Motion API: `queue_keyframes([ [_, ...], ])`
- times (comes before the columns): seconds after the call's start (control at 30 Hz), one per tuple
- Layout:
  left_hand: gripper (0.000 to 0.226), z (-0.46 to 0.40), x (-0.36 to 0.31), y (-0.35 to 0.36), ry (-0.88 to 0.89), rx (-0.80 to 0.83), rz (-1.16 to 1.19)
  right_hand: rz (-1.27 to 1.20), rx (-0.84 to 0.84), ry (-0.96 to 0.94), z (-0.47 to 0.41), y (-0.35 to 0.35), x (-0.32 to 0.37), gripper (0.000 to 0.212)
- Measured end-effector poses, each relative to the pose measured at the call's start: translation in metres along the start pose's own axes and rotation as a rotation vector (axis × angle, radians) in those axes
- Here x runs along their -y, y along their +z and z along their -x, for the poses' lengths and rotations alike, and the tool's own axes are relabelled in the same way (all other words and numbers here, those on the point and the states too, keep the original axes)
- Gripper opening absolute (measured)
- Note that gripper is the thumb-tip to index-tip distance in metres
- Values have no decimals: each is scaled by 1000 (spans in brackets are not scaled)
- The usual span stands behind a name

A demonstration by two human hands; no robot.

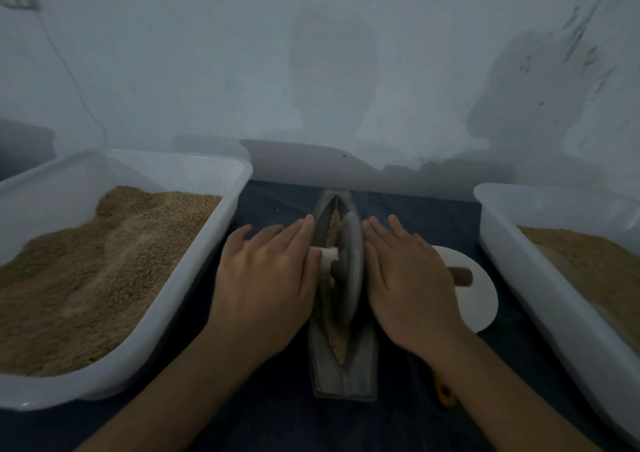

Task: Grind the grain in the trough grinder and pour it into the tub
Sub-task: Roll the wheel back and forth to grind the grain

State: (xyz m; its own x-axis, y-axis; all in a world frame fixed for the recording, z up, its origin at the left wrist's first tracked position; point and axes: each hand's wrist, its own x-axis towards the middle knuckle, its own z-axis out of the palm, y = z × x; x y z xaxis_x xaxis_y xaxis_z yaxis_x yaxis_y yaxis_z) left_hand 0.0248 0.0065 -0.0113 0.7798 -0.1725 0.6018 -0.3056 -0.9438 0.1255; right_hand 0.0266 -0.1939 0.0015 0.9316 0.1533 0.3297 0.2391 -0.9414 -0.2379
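The trough grinder (343, 365) is a narrow boat-shaped grey metal trough on the dark cloth (277, 417) of the counter, between two white plastic tubs. Its long axis points straight away from the person, toward the wall. Brown crushed grain (341, 342) lies in its groove. A grey metal wheel (350, 261) stands upright in it on a pale axle (329, 253). The left hand (266, 278) and right hand (408, 278) press flat on the axle ends, fingers straight and slightly spread. The left tub (207, 250) and right tub (519, 271) hold sandy grain.

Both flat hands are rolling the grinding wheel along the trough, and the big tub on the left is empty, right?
Not quite: in the head view the left tub is heaped with brown grain. The rest holds: left hand and right hand lie flat beside the wheel in the trough.
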Motion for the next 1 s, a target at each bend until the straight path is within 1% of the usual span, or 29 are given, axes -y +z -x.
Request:
queue_keyframes([
  [0.1,51,4,-3,-5,49,-5,-4,-78,-8,-2,22,-4,-3,67],
  [0.23,50,-17,-2,5,-28,44,1,-36,-27,4,-1,3,-3,67],
  [0.3,48,-38,1,15,-84,113,-40,47,-45,27,-31,11,-3,65],
  [0.37,40,-60,1,24,-130,201,-142,65,-67,72,-65,15,-4,59],
  [0.43,33,-78,-3,28,-200,272,-166,62,-1,150,-92,11,-4,55],
  [0.5,33,-83,-7,29,-220,270,-179,74,25,184,-100,9,-6,52],
  [0.6,38,-68,-11,20,-192,217,-164,85,-8,154,-74,12,-8,56],
  [0.73,48,-19,-2,1,-157,170,63,8,-62,3,-10,4,2,67],
  [0.83,56,8,4,-15,-102,152,131,-20,-93,-49,23,-6,7,66],
  [0.93,53,5,-2,-12,-100,108,104,-38,-28,-30,16,-7,3,65],
  [1.0,52,-18,-5,1,-131,137,67,-24,8,14,-8,-2,1,63],
])
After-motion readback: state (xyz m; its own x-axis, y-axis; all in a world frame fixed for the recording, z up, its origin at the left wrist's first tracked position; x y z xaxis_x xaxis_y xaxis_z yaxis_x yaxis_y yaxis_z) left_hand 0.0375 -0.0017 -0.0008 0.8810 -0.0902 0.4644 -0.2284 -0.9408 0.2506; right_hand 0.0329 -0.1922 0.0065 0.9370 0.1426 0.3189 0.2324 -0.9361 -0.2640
